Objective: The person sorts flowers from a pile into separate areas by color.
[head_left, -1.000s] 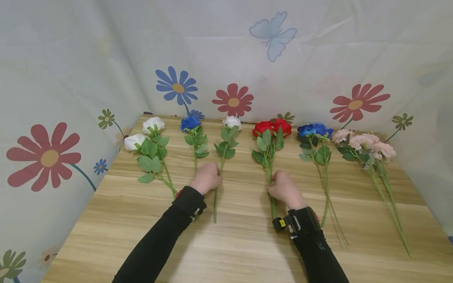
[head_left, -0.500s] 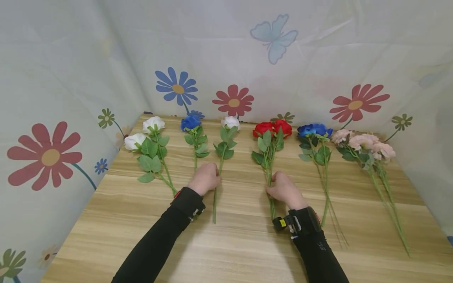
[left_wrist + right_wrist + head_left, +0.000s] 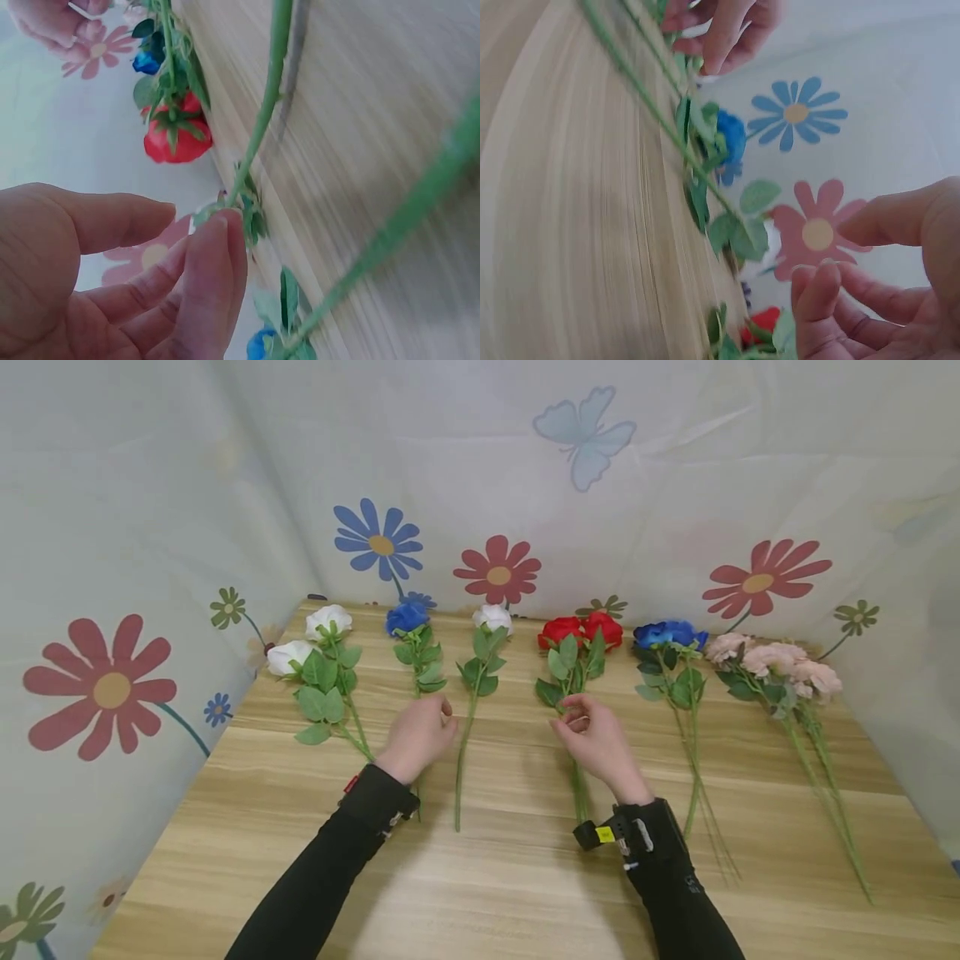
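Note:
Between the single blue rose (image 3: 407, 619) and the lone white rose (image 3: 492, 617), my left hand (image 3: 417, 737) hovers over the table. Its thumb and fingers are parted and hold nothing in the left wrist view, close to a green stem (image 3: 271, 97). My right hand (image 3: 600, 745) is above the stems of the two red roses (image 3: 570, 631) and hides part of them. A gap shows between its thumb and fingertips in the right wrist view, with nothing gripped. All these roses lie with their heads toward the back of the table.
Two white roses (image 3: 327, 621) lie at the left of the wooden table (image 3: 480, 893). To the right are blue roses (image 3: 667, 635), then several pale pink flowers (image 3: 772, 660) with long stems. A floral-print curtain (image 3: 637, 527) stands behind and beside the table.
Both hands have loosened from the stems and lifted. The left hand has shifted left, away from the lone white rose's stem; the right has moved slightly back. The flowers stay in place.

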